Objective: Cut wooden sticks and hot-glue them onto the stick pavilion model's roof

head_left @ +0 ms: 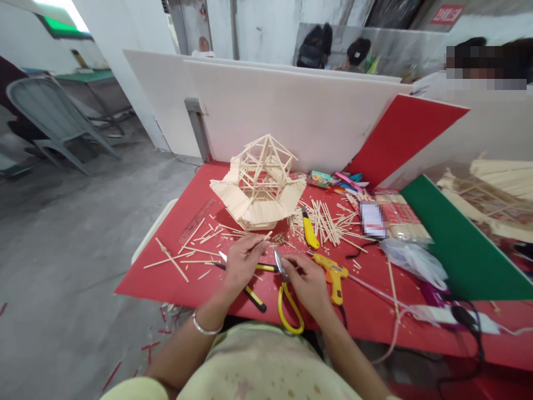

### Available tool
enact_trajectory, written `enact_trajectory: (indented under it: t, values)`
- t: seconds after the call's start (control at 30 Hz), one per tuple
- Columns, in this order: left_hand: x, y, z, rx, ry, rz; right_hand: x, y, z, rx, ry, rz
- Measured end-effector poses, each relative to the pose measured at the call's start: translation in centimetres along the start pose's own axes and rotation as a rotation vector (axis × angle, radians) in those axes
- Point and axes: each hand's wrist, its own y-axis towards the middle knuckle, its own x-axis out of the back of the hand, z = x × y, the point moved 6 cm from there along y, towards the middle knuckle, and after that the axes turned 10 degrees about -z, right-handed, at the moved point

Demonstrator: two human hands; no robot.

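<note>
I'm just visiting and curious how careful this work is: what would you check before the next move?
1. Stick secure: ok, pinched in the left hand.
2. Scissors in the right hand: ok.
3. Fingers clear of the blades: not ok, the right hand's fingers are beside them.
4. Model upright on the table: ok.
5. Glue gun cool: cannot tell.
6. Loose sticks tidied: not ok, they lie scattered.

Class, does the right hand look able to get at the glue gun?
Probably yes: the glue gun lies beside the right hand, nothing visible between, though the scissors it holds may hinder.
</note>
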Motion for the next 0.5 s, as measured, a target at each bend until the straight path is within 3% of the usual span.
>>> enact_trajectory:
  t: [0.2, 0.27, 0.37, 0.5]
  values:
    - [-0.7, 1.6, -3.6, -0.205, 0.086, 0.211, -0.4, 3.8, 4.0, 0.085, 0.158, -0.09]
    - [0.3, 2.7, -5.2, -0.3, 0.115, 0.158, -0.4, 5.7, 4.9, 0.093, 0.217, -0.17]
    - [2.3, 5.0, -6.8, -0.409, 0.204, -0.022, -0.1, 8.3, 6.0, 0.086, 0.242, -0.313]
    - [3.6, 8.5, -7.7, -0.528, 0.275, -0.091, -0.4, 10.7, 7.7, 0.175, 0.178, -0.289]
